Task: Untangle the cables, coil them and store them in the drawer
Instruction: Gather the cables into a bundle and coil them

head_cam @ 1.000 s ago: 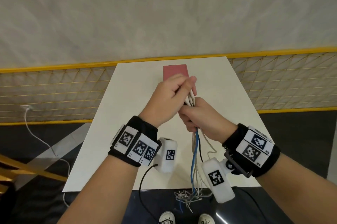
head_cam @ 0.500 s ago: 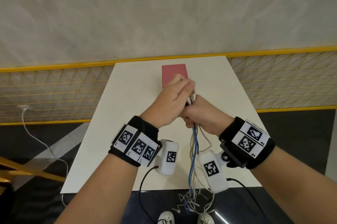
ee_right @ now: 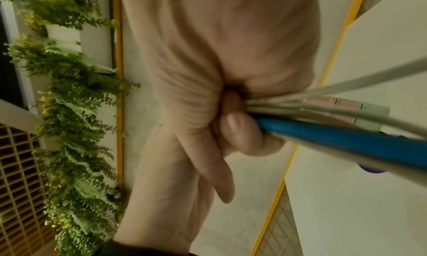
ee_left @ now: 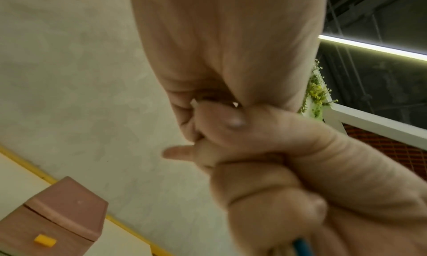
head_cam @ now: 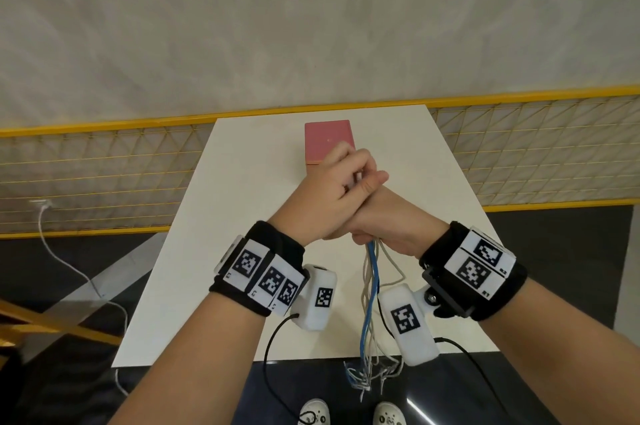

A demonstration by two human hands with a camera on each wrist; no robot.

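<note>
While you read these lines, keep both fists steady.
Loose ends: the frayed tips of the bundle of grey, white and blue cables dangle past the near edge of the white rectangular table, above your shoes.
Right hand: your right hand is clamped round the bundle, cables trailing out below the fist.
Left hand: your left hand sits on top, touching the right, its fingers curled round the upper cable ends.
Risk: I judge that pulling the ends while the right fist squeezes could tighten the tangle; loosening it could drop the bundle to the floor.
Drawer: the small pink box with a yellow-handled drawer stands beyond your hands, apparently closed.
</note>
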